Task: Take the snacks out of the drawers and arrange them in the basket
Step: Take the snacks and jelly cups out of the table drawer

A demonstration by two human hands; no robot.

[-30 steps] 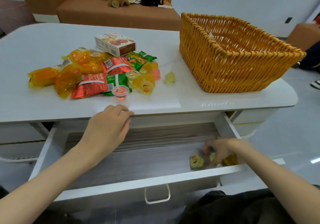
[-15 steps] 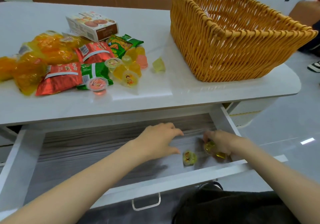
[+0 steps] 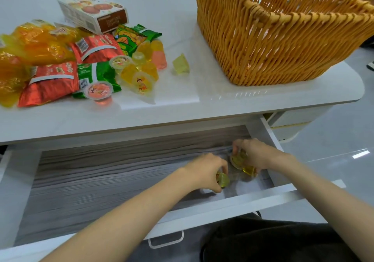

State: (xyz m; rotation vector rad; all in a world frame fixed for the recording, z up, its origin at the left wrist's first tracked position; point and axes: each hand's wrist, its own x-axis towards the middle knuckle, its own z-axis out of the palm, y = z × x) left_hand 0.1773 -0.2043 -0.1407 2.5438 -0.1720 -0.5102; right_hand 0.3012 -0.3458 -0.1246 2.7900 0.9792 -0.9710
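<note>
Worktop point(image 3: 202, 104); open drawer point(image 3: 101, 180) below. Wicker basket point(image 3: 283, 49) on worktop, right; snack pile point(image 3: 81, 59), left. At drawer's right end: left grip point(image 3: 204, 170) pinches one jelly cup point(image 3: 222, 180); right grip point(image 3: 257, 154) curled round yellow cups point(image 3: 240, 159).

White table point(image 3: 202, 108) carries wicker basket point(image 3: 283, 49). Near left of basket: single pale-yellow jelly cup point(image 3: 181, 64), apart from the rest. Farther left of basket: jelly cups point(image 3: 141, 67) clustered, red packets point(image 3: 95, 47), green packets point(image 3: 99, 73), orange bags point(image 3: 40, 47), biscuit box point(image 3: 95, 13).
</note>
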